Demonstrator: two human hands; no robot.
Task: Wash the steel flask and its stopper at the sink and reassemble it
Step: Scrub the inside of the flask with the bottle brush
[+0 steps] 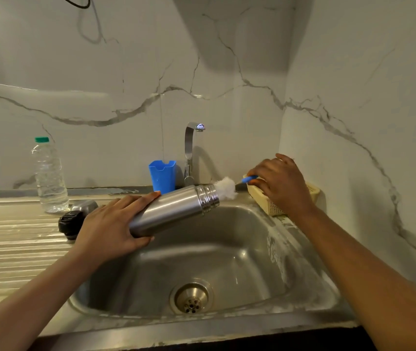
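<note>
Head view, frame centre: our left hand (pixel 105 229) grips the steel flask (pixel 174 209) over the sink (pixel 227 249); our right hand (pixel 281 184) pinches the brush (pixel 227 188) at its mouth.

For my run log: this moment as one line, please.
left hand: grips tilted silver steel flask over steel sink | right hand: holds blue-handled white brush at flask mouth | black stopper: on drainboard
</note>
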